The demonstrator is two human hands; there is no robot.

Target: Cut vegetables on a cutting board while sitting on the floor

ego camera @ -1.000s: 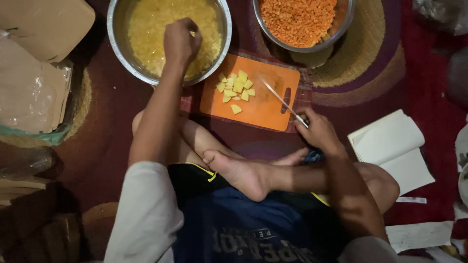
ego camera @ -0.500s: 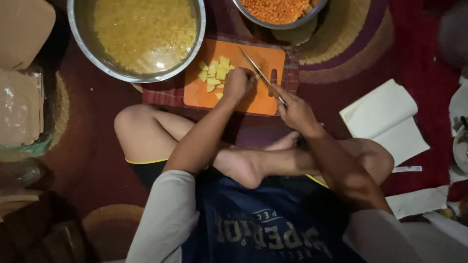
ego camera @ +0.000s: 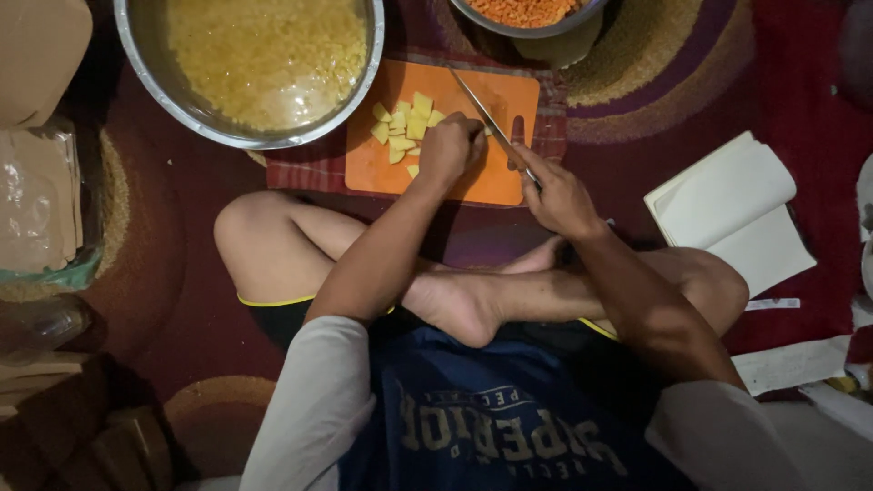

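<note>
**Head view: knife held slantwise over an orange board**

Head view: much is cut off or hidden. Only the lower part of the large round steel bowl of yellow grain in water (ego camera: 250, 64) is seen at the top edge, and just a sliver of the smaller steel bowl of orange lentils (ego camera: 527, 11) beside it. What is pinned under the left hand (ego camera: 448, 148) is covered by the curled fingers (ego camera: 468, 136); they are closed down on the board, but on what cannot be told. The knife handle is swallowed by the right hand (ego camera: 555, 191), whose fingers are clamped around it. The left side of the frame is dim, and the brown paper and plastic bags (ego camera: 41, 195) there are hard to make out.

Everything rests on the floor, which is covered by a dark red and maroon patterned rug (ego camera: 782, 82). The person is seated cross-legged, a bare foot (ego camera: 459, 305) lying just behind the flat rectangular orange plastic cutting board (ego camera: 386, 168). An open blank notebook (ego camera: 737, 214) lies to the right, well apart from the board.

The long thin steel knife (ego camera: 482, 114) is laid diagonally over the board's right half: its long axis runs from the right hand up to the tip, which points toward the far left, near the lentil bowl. Pale yellow cubes of cut vegetable (ego camera: 403, 127) are piled just left of the left hand.
</note>
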